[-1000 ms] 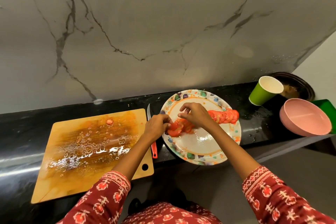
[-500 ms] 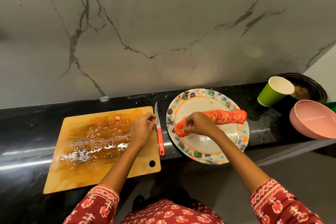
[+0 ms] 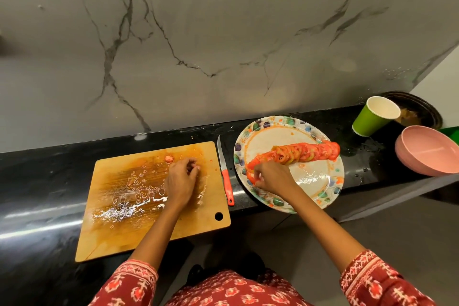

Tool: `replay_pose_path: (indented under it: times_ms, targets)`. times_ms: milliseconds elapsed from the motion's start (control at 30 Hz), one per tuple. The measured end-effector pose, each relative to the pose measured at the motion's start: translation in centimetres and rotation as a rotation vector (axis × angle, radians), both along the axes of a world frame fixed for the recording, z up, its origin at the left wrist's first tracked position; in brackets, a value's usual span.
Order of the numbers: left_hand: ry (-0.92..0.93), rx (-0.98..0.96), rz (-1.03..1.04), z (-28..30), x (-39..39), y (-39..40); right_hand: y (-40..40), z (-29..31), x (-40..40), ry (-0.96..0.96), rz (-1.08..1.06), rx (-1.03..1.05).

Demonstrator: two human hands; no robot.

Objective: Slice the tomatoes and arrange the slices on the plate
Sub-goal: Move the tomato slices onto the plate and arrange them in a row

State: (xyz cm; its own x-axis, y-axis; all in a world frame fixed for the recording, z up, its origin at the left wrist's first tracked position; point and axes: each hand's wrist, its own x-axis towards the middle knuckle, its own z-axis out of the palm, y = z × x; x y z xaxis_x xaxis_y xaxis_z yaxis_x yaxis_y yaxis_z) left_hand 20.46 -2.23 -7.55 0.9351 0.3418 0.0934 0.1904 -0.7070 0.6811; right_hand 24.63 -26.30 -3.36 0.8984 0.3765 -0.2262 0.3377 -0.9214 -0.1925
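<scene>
A row of overlapping tomato slices (image 3: pixel 306 153) runs across the patterned plate (image 3: pixel 320 194) on the black counter. My right hand (image 3: pixel 272 177) is at the row's left end and pinches a slice there. My left hand (image 3: pixel 181 181) hovers over the wet wooden cutting board (image 3: pixel 119 208), fingers loosely curled, and I see nothing in it. A small tomato end piece (image 3: pixel 169 158) lies on the board just beyond its fingers. The red-handled knife (image 3: pixel 227 181) lies on the counter between board and plate, touched by neither hand.
A green paper cup (image 3: pixel 375 117) stands right of the plate, with a dark dish (image 3: pixel 419 112) behind it. A pink bowl (image 3: pixel 427 151) sits at the far right. The marble wall rises directly behind the narrow counter. The board is covered in juice and seeds.
My left hand has left the plate, passed the knife and moved left over the cutting board. My right hand has stayed at the left end of the slice row.
</scene>
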Motion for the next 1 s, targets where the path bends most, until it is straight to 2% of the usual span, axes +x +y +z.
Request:
replay_pose_path:
  times_ms: [133,233,433,633,800,1000]
  targets:
    - [-0.019,0.029,0.173,0.8,0.5,2.4,0.1,0.1,-0.4,0.061,-0.065,-0.01]
    - [0.044,0.032,0.223,1.3,1.0,3.8,0.4,0.3,-0.6,0.102,-0.083,-0.034]
    - [0.157,0.025,0.152,1.1,0.6,5.4,0.6,0.9,-1.5,0.093,-0.123,0.003]
    - [0.163,0.025,0.102,0.9,1.4,6.2,-0.2,1.8,-2.2,-0.006,-0.209,0.222]
    - [0.213,0.039,0.104,1.1,2.4,6.1,-0.4,2.4,-1.0,0.083,-0.32,0.377]
    - [0.237,0.008,0.105,1.4,3.0,5.7,1.1,1.9,0.7,0.092,-0.37,0.384]
